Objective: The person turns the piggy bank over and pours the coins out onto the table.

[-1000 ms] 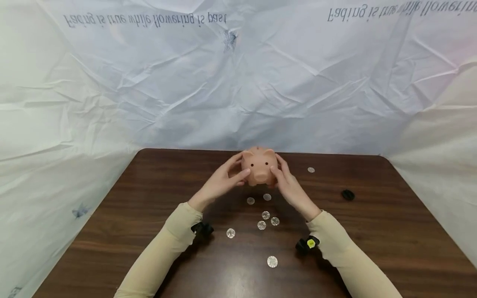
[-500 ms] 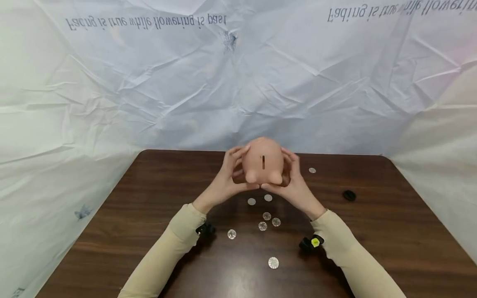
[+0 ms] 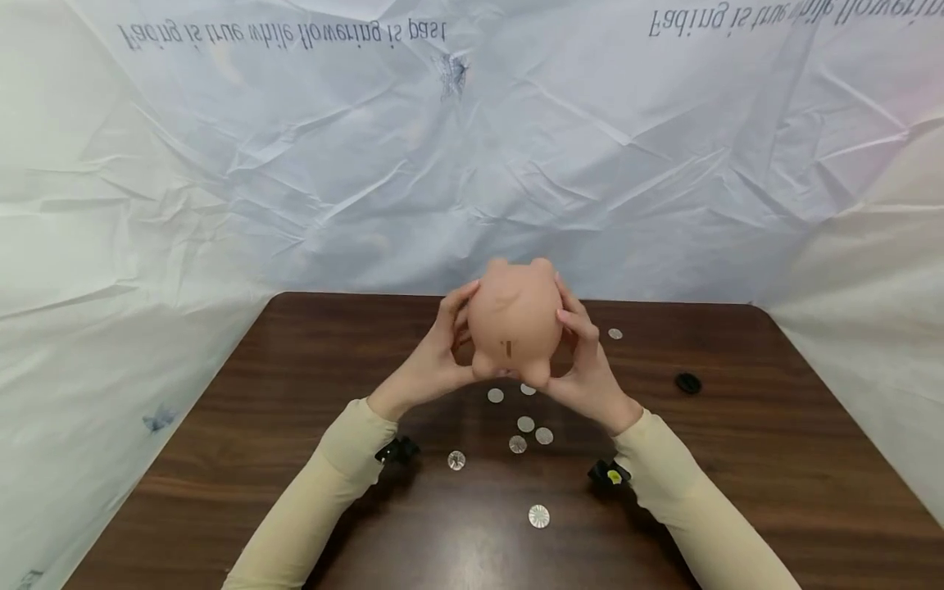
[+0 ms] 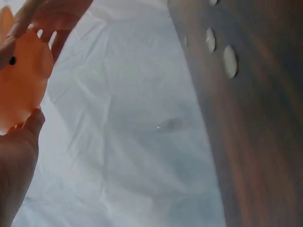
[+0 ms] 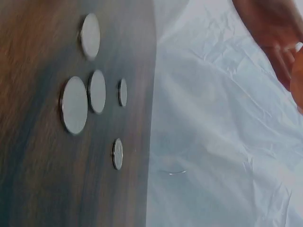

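Note:
A pink piggy bank [image 3: 515, 307] is held up over the far part of the table, tipped with its ears low and two foot-like bumps at the top. Its coin slot [image 3: 508, 349] shows near the ears; the face is turned out of the head view. My left hand [image 3: 431, 360] grips its left side, fingers along the side and thumb under the ears. On the other side my right hand [image 3: 590, 373] grips it the same way, fingertips on the body. In the left wrist view the bank [image 4: 26, 90] shows one black eye between the hands.
Several silver coins lie on the dark wooden table [image 3: 310, 393], among them a near coin [image 3: 539, 516] and a far coin [image 3: 615, 333] at the right. A small black oval piece [image 3: 688, 383] rests to the right. A white sheet [image 3: 472, 180] hangs behind the table.
Both hands have turned the piggy bank from facing me, through its slot side, to a view of its rear and feet. It has also come up slightly; the coins stay put.

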A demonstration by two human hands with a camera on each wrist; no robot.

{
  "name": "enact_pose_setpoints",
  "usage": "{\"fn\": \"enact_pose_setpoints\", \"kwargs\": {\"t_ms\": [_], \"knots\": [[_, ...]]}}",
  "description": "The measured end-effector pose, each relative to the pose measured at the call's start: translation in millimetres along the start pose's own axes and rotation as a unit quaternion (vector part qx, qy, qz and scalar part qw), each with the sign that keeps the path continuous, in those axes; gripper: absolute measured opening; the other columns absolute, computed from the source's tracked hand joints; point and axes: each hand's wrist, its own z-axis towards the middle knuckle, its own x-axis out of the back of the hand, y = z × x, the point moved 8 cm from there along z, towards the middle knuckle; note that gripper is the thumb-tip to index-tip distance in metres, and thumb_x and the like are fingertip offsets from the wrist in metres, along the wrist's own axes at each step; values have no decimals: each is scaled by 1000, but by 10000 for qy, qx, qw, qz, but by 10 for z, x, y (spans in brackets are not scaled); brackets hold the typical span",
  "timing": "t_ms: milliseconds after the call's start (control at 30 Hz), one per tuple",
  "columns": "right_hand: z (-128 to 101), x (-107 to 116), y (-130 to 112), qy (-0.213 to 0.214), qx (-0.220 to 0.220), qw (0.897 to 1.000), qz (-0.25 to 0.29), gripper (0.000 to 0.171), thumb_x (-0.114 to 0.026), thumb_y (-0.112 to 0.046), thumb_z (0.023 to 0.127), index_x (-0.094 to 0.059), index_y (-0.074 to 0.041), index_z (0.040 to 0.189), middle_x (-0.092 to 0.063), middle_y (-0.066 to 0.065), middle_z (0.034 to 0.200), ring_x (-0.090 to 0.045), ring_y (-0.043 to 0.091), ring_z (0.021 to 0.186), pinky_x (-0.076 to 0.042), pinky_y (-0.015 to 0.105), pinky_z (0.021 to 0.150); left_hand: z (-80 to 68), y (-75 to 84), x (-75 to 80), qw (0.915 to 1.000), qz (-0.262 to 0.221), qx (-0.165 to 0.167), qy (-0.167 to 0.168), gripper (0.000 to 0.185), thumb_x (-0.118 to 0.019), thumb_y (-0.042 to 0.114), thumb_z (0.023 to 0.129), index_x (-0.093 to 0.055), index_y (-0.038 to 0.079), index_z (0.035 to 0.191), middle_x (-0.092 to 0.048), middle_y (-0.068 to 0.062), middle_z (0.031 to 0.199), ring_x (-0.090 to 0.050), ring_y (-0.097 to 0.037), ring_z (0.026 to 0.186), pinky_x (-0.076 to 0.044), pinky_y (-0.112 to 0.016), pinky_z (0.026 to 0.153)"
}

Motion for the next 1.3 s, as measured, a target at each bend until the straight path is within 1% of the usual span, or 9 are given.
{"fn": "enact_pose_setpoints", "kwargs": {"t_ms": [67, 133, 233, 267, 333, 600, 800, 1067, 1300], "knots": [[20, -11, 24, -19, -157, 9999, -54, 87, -83, -25, 86, -25, -10, 149, -24, 22, 162, -40, 36, 141, -48, 35, 105, 19, -13, 30, 9995, 274, 164, -44, 112, -80, -8, 82, -7, 22, 161, -23, -8, 164, -44, -30, 140, -46, -43, 109], [-17, -54, 199, -216, -1284, 9913, 172, 90, -81, -22, 88, -23, -20, 156, -29, 14, 160, -47, 29, 136, -51, 34, 101, 10, -184, 62, 9943, 264, 1036, 17, 108, -82, 5, 85, -9, 27, 162, -35, -8, 158, -50, -25, 134, -48, -40, 106], [-144, -112, 444, -498, -2976, 9528, 337, 93, -78, -24, 92, -16, -31, 160, -36, 9, 156, -52, 26, 131, -54, 38, 98, -73, -478, 94, 9690, 71, 2465, 180, 103, -83, 27, 87, -12, 30, 162, -46, -8, 146, -55, -20, 127, -51, -39, 102], [-182, -124, 494, -590, -3311, 9411, 355, 91, -76, -26, 94, -15, -33, 160, -36, 11, 155, -51, 28, 131, -53, 42, 99, -106, -546, 97, 9600, 7, 2793, 214, 103, -83, 31, 87, -12, 29, 162, -49, -9, 142, -57, -20, 125, -51, -40, 101], [-209, -135, 535, -748, -3523, 9323, 343, 89, -74, -33, 95, -13, -32, 160, -35, 15, 156, -47, 30, 135, -51, 45, 102, -143, -621, 90, 9486, -102, 3154, 245, 104, -82, 36, 87, -11, 29, 162, -50, -11, 141, -58, -21, 124, -51, -43, 101], [-298, -171, 648, -1030, -4034, 9068, 662, 89, -73, -40, 95, -11, -36, 159, -30, 14, 160, -41, 33, 141, -44, 54, 108, -196, -726, 52, 9401, -371, 3380, 236, 103, -81, 32, 88, -9, 31, 162, -48, -12, 142, -57, -22, 125, -49, -46, 104], [-328, -162, 690, -1131, -4046, 9022, 975, 81, -67, -35, 99, -16, -35, 162, -27, 15, 162, -37, 35, 144, -42, 55, 110, -233, -797, 111, 9394, -369, 3389, 356, 105, -82, 30, 87, -9, 33, 162, -48, -12, 144, -57, -24, 127, -49, -47, 104], [-326, -338, 773, -1356, -4098, 8913, 1390, 78, -61, -23, 104, -11, -22, 164, -30, 22, 160, -39, 36, 142, -46, 46, 108, -328, -912, 271, 9308, -271, 3642, 188, 103, -82, 29, 88, -12, 31, 163, -46, -14, 146, -56, -27, 128, -50, -52, 101], [-234, -580, 839, -1458, -4377, 8744, 1504, 78, -64, -24, 102, -16, -25, 163, -33, 24, 157, -48, 35, 136, -49, 41, 106, -511, -931, 515, 9184, -392, 3933, 171, 101, -82, 31, 88, -14, 31, 162, -41, -19, 148, -58, -32, 124, -50, -52, 102]]}}
